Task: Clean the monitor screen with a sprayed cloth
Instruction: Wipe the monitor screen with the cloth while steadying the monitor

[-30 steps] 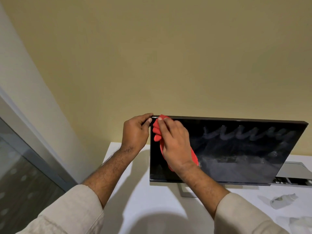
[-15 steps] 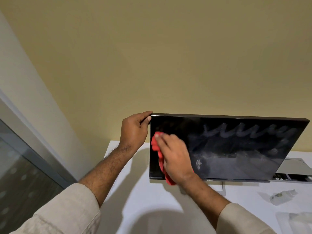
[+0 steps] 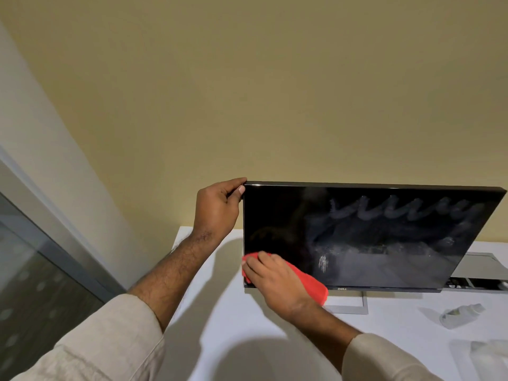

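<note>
Head view: your left hand [image 3: 217, 209] grips the top left corner of the Dell monitor [image 3: 371, 237], its fingers [image 3: 239, 188] curled over the frame to steady the panel, which stands on the white counter [image 3: 247, 339] against a yellow wall [image 3: 275, 92]. Your right hand [image 3: 275, 281] lies flat on the red cloth [image 3: 313, 284] and presses it onto the lower left corner of the screen, fingers spread narrowly over the fabric rather than pinching it.

The left strip of the glass looks dark and clear, which suggests that part is done. The middle and right look unfinished: a looping smear runs across the upper half, a hazy film lies below it, and a small white streak [image 3: 323, 264] sits just beside the cloth. By this reading, you are roughly a third through.

A small spray bottle [image 3: 461, 313] lies on its side on the counter at right, well apart from both hands.
</note>
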